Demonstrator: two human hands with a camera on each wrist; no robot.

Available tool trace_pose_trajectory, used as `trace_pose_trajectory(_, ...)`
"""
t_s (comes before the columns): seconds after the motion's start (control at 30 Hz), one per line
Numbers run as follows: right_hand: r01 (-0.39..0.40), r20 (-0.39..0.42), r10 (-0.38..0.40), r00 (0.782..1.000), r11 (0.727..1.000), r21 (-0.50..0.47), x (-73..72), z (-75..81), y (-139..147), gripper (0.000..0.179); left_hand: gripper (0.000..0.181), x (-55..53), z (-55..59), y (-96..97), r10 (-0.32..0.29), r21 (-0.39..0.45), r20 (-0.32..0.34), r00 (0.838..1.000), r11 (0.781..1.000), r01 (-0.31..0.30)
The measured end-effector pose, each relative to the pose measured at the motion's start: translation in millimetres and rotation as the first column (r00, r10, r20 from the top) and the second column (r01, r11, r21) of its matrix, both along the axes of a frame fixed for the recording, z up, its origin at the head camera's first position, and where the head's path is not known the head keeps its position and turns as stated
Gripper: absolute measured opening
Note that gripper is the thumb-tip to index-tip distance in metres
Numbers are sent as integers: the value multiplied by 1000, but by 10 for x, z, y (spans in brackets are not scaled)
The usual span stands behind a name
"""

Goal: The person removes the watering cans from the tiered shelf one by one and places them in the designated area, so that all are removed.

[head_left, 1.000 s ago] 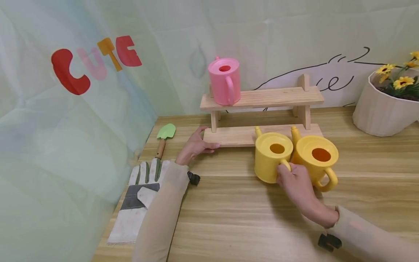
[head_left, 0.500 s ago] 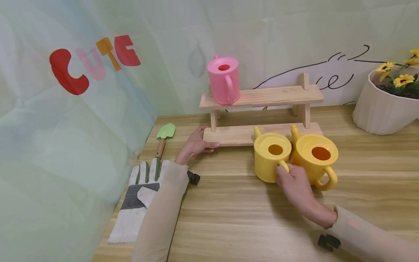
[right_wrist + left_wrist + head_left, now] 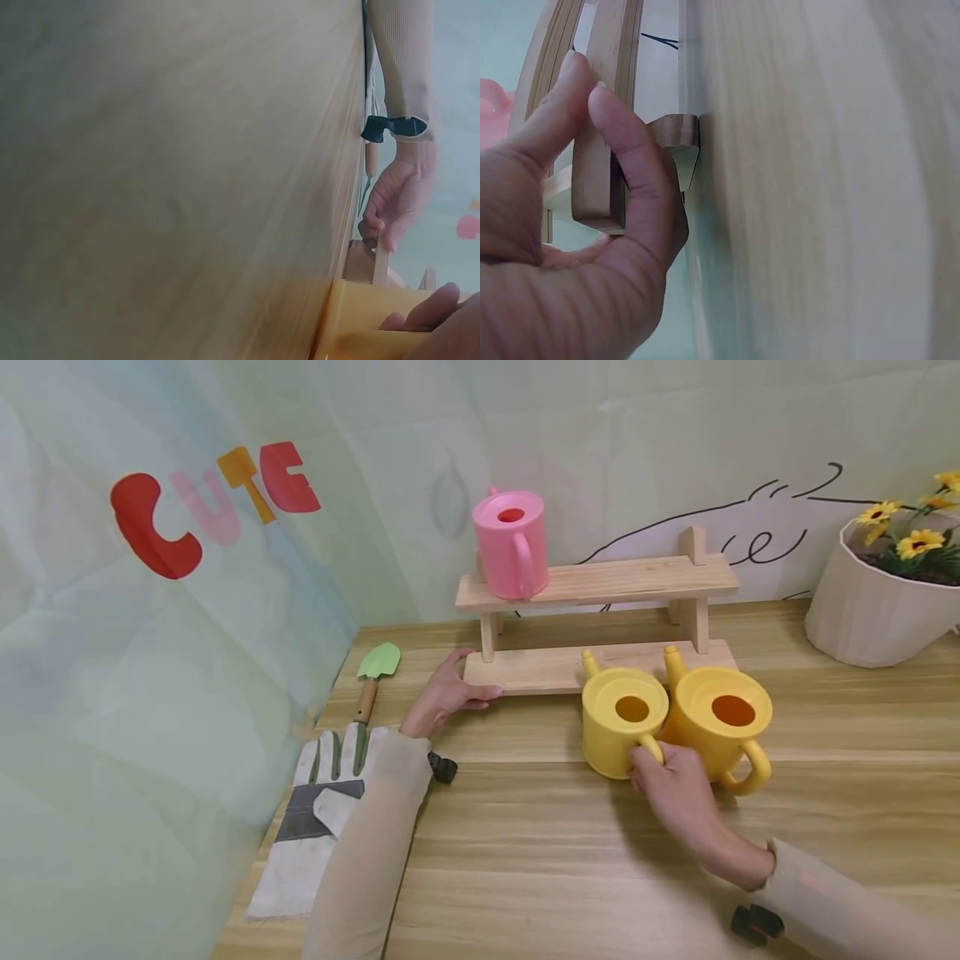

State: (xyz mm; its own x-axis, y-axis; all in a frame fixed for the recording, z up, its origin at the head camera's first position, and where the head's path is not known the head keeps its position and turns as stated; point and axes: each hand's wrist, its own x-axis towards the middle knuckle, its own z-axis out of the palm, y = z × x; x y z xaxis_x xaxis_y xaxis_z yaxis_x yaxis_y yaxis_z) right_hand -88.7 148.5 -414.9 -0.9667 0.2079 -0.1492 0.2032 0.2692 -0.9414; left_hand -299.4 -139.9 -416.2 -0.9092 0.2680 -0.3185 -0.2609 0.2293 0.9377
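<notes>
My left hand (image 3: 447,693) grips the left end of the lower board of a two-tier wooden shelf (image 3: 536,670). In the left wrist view, thumb and fingers close round the board end (image 3: 598,184). My right hand (image 3: 678,789) holds the handle of a yellow watering can (image 3: 611,735), which stands in front of the lower board, spout toward it. Close on its right is a second, deeper yellow watering can (image 3: 705,735), its handle free. A pink watering can (image 3: 513,552) sits on the upper board's left end. In the right wrist view, my right fingers (image 3: 435,307) are partly cut off.
A work glove (image 3: 300,827) lies by my left forearm, with a green hand trowel (image 3: 378,662) beyond its fingers. A white pot (image 3: 862,602) with yellow flowers stands at the back right. Printed cloth walls the left and back of the wooden table (image 3: 525,860).
</notes>
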Motion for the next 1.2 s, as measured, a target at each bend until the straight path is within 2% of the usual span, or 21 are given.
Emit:
trace_pose_trajectory(0.57,-18,14,18,1000,999,35,7,-35,38,36,103,20,-16,-19,4,-15,5,1000,1000,-3)
trace_pose_trajectory(0.77,-59,23,57,998,993,107,-29,-110,145,28,102,12,-11,-9,-2,-12,3,1000,1000,2)
trace_pose_trajectory(0.97,-90,15,89,996,980,177,33,-6,171,20,102,10,-9,-10,-4,-15,-6,1000,1000,4)
trace_pose_trajectory(1.2,-120,-16,127,992,967,224,141,95,198,25,101,11,-6,-9,-4,-6,-11,1000,1000,4)
